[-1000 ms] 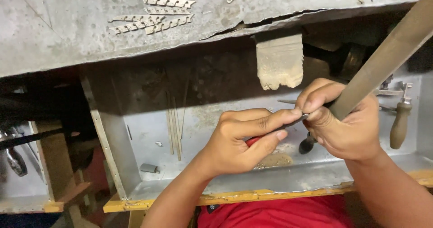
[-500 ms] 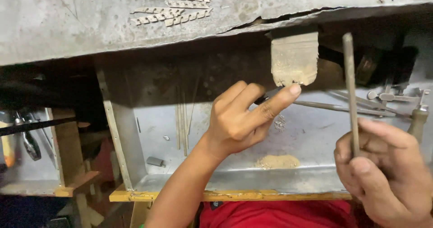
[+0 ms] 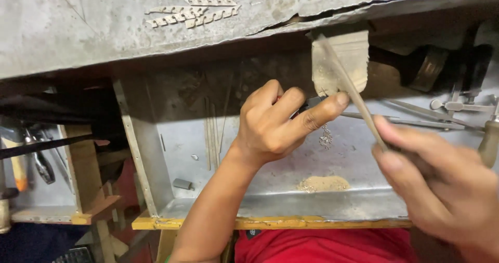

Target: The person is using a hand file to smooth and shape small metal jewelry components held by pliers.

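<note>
My left hand (image 3: 280, 122) is closed around a dark, red-handled tool whose tip holds a small silver ornament (image 3: 326, 136) dangling just below the worn wooden bench peg (image 3: 340, 60). My right hand (image 3: 442, 185), blurred at the lower right, grips a long thin metal file (image 3: 353, 94). The file slants up and to the left, and its tip lies against the peg, above the ornament. Both hands are over the metal catch tray (image 3: 260, 211), which has a small heap of tan filings (image 3: 323, 184) on its floor.
Several small silver strips (image 3: 195, 5) lie on the grey bench top (image 3: 78, 29). Tweezers and wooden-handled tools (image 3: 468, 112) rest at the tray's right side. Pliers (image 3: 39, 159) hang at the left. A yellow wooden rail (image 3: 270, 223) edges the tray, above a red garment (image 3: 322, 247).
The right hand drew back from the left hand to the lower right with the file. The file swung from upright to slanting, tip on the peg. The left hand rose nearer the peg.
</note>
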